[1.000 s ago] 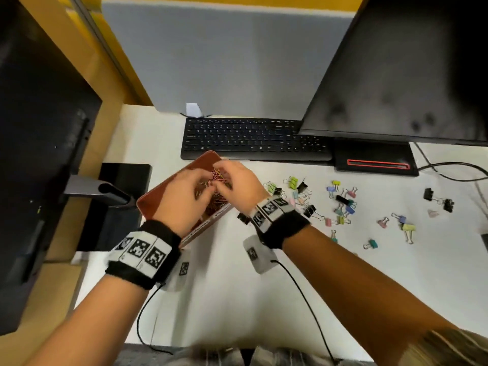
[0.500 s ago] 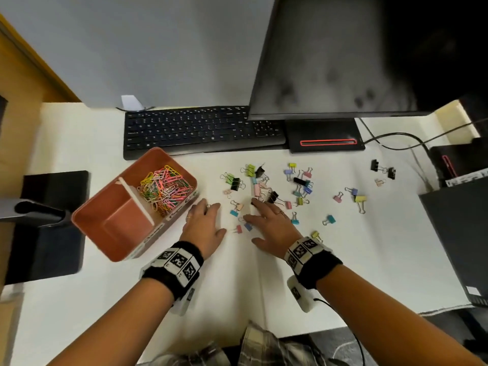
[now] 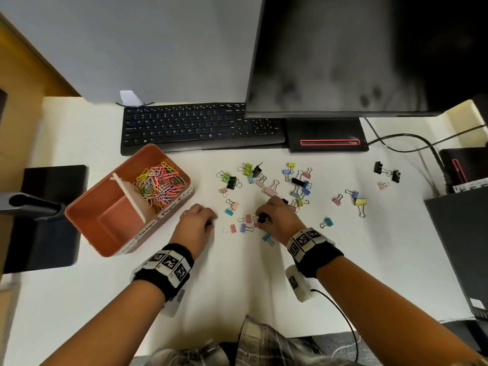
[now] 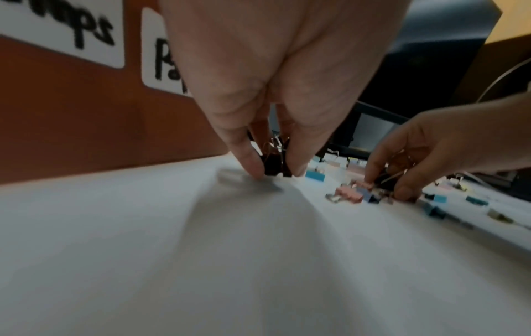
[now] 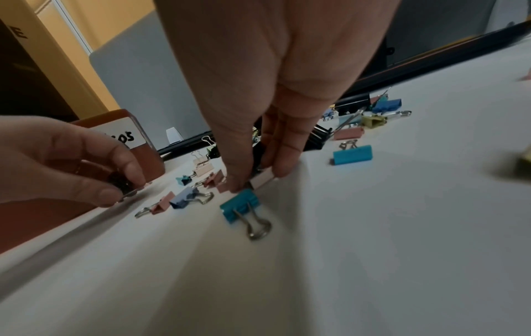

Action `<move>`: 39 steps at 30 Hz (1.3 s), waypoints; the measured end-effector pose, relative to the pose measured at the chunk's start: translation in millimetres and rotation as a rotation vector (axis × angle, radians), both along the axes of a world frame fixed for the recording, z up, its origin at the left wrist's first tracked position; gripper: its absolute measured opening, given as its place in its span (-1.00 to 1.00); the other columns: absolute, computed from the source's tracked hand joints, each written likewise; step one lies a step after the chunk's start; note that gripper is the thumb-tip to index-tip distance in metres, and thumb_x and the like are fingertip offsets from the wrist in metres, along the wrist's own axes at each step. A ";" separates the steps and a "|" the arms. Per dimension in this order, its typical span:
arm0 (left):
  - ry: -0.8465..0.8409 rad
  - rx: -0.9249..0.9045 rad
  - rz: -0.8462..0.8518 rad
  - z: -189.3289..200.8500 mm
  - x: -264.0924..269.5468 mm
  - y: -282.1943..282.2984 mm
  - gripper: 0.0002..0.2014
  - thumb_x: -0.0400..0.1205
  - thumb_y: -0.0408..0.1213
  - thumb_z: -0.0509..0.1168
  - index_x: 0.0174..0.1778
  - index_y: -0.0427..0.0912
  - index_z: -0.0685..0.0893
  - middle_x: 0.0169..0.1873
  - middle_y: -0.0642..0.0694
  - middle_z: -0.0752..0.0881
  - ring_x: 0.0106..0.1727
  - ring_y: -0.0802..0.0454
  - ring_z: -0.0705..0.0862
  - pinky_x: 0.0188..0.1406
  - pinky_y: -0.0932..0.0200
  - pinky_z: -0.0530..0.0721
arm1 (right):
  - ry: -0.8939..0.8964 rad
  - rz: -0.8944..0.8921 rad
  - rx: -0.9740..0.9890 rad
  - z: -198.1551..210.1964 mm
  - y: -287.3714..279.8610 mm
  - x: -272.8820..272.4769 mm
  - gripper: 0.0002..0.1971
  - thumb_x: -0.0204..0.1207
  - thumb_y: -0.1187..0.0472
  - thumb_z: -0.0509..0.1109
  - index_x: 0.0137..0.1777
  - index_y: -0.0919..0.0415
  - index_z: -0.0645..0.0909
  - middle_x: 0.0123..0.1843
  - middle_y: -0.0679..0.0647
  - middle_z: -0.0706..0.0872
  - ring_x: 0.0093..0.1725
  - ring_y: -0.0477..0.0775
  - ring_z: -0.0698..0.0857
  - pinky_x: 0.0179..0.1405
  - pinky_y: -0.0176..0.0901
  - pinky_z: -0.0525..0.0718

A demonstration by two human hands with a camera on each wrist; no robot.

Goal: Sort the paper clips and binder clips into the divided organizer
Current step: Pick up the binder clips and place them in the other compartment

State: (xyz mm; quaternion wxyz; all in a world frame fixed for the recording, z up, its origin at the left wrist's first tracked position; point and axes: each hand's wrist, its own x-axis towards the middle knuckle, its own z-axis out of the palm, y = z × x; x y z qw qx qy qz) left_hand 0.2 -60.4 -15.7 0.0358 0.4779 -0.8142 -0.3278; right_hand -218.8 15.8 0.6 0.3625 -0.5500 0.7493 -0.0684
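**Both hands picking binder clips off the desk**

My left hand (image 3: 195, 225) is down on the white desk (image 3: 237, 281), just right of the orange organizer (image 3: 87, 220). Thumb and fingertips (image 4: 250, 166) are curled in and pinching a black binder clip (image 4: 273, 167) right at the surface; the clip touches or nearly touches the desk, not lifted clear yet. I grip it by the body because the wire handles flop.

My right hand (image 3: 274, 217) is at the near edge of the loose binder clips (image 3: 274, 186). Its fingers (image 5: 283, 163) are curled too, pinching a dark clip (image 3: 264, 217) up inside the hand. In the right wrist view a pale pink clip (image 5: 261, 179) sits under the fingertips; I can't tell if I hold it too or only touch it. A teal clip (image 5: 240, 205) lies just in front of them, untouched.

The organizer stands angled to my left, near the keyboard (image 3: 200, 128). Its far compartment is full of colored paper clips (image 3: 158, 186); its near compartment (image 3: 118, 220) looks empty. Labels on the front wall are partly readable only.

Judgement: paper clips look done, binder clips barely started. Working both hands at once halves the trips, and the left hand's spot beside the organizer makes its drop short. The near compartment is where these should go. Risk: the small clips slip or a neighbor gets dragged along when I lift.
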 end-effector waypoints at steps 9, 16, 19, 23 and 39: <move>0.200 -0.117 0.094 87.0 33.3 0.8 -0.84 0.47 -0.28 0.46 -0.05 -0.10 0.71 -0.12 0.02 0.64 -0.18 0.12 0.64 -0.14 0.35 0.64 | -0.013 0.080 -0.180 28.7 -15.4 15.2 -0.72 0.45 0.09 0.46 0.15 0.10 0.63 0.14 0.07 0.56 0.09 0.10 0.63 0.02 -0.10 0.66; 0.088 -0.171 0.522 114.3 119.4 -29.7 -0.90 0.48 -0.30 0.45 -0.11 -0.15 0.72 -0.14 -0.08 0.72 -0.16 0.03 0.67 -0.18 0.46 0.49 | -0.296 0.384 -0.397 79.7 -86.0 139.6 -0.73 0.45 0.21 0.45 0.14 0.14 0.60 0.13 0.07 0.59 0.09 0.07 0.62 0.12 -0.07 0.61; 0.101 -0.072 0.576 112.8 137.0 -38.1 -0.87 0.62 -0.23 0.27 -0.02 -0.13 0.70 -0.09 -0.14 0.76 -0.12 0.00 0.65 -0.16 0.31 0.50 | -0.331 0.425 -0.349 85.0 -107.5 187.7 -0.63 0.44 0.19 0.46 0.23 0.17 0.53 0.18 0.15 0.58 0.16 0.16 0.60 0.20 0.06 0.59; 0.161 0.044 0.583 118.8 142.2 -39.0 -0.70 0.71 -0.11 0.06 0.27 -0.04 0.60 0.06 -0.18 0.74 -0.23 -0.11 0.62 -0.16 -0.01 0.56 | -0.327 0.387 -0.333 80.3 -108.0 191.2 -0.47 0.43 0.08 0.48 0.38 0.11 0.43 0.33 0.11 0.53 0.29 0.12 0.55 0.29 0.07 0.58; 0.077 0.171 0.181 61.3 -56.6 -26.6 -0.38 0.53 -0.25 0.36 0.49 0.07 0.29 0.57 -0.12 0.12 0.54 -0.12 0.25 0.49 0.07 0.30 | 0.161 0.068 -0.058 27.0 -96.5 -15.5 -0.16 0.34 0.01 0.55 0.54 -0.17 0.16 0.61 0.12 0.19 0.55 0.29 0.22 0.49 0.24 0.37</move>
